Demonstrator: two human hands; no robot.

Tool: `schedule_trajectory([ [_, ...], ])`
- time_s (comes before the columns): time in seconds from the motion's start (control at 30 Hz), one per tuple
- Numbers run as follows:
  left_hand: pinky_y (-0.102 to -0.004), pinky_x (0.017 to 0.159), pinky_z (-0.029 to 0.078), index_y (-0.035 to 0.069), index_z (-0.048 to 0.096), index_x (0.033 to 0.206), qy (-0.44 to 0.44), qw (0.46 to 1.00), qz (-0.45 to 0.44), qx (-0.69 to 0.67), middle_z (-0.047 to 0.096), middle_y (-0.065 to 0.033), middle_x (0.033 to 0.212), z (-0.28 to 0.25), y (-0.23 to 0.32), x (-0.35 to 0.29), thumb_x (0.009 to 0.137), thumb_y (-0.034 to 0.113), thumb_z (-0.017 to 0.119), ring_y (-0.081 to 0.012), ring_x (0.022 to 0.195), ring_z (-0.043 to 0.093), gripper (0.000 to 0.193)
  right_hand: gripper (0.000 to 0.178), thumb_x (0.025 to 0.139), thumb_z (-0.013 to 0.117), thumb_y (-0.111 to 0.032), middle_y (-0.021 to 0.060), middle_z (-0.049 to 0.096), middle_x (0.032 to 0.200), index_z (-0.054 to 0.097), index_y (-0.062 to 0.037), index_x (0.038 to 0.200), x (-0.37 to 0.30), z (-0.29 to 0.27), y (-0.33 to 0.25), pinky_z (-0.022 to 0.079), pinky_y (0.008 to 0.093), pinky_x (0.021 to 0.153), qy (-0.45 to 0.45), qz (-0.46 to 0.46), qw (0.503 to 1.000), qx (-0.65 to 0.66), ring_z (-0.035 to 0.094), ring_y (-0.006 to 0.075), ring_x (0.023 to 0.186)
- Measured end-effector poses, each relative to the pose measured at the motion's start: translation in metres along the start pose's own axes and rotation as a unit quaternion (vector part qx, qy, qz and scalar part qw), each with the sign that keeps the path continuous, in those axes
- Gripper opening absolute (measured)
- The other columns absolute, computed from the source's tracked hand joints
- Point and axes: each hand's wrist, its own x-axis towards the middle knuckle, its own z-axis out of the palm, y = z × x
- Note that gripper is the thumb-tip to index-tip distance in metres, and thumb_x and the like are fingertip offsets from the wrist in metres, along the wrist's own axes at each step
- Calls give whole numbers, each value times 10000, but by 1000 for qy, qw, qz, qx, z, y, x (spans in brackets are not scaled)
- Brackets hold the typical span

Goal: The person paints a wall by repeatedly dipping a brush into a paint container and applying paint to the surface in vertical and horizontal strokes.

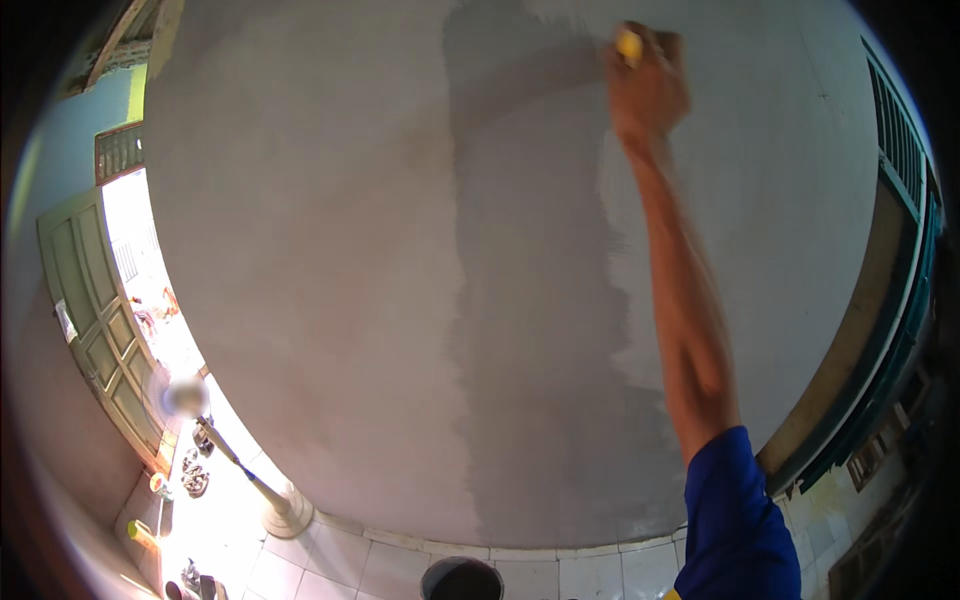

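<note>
Right hand [648, 85] raised high against the wall [320, 250], clenched round a yellow-handled tool [629, 45], blurred, kind unclear; tool sits at the top edge of the darker wet grey band [530, 300] running down the wall's middle; blue sleeve [735, 520] at the wall's lower right; left hand not seen; dark round bucket [462, 580] on the white tiled floor [590, 575] just below the wall's foot, contents too dark to tell; standing fan [240, 460] and green door [95, 330] left of the wall.
</note>
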Motion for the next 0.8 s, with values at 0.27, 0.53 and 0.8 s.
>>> schedule_trajectory([
  [0.27, -358, 417, 461, -47, 517, 803, 93, 995, 27, 33, 522, -97, 626, 16, 8, -7, 776, 189, 745, -213, 470, 519, 329, 211, 840, 657, -169, 182, 635, 1051, 629, -44, 1008, 16, 72, -110, 516, 431, 746, -69, -42, 971, 224, 627, 322, 914],
  [0.53, -332, 365, 416, -16, 496, 729, 108, 991, 28, 78, 483, -67, 581, 17, 11, -12, 770, 192, 756, -160, 424, 434, 335, 193, 841, 644, -152, 163, 616, 943, 591, -15, 967, 71, 65, 24, 509, 414, 708, 56, 58, 977, 198, 617, 332, 853],
  [0.8, -329, 370, 429, -14, 494, 714, 76, 995, 14, 69, 483, -66, 580, 17, 10, -5, 775, 182, 750, -159, 423, 435, 328, 213, 890, 532, -148, 222, 578, 1209, 641, -50, 1044, 20, 111, -73, 534, 434, 768, -109, -151, 982, -20, 603, 379, 993],
])
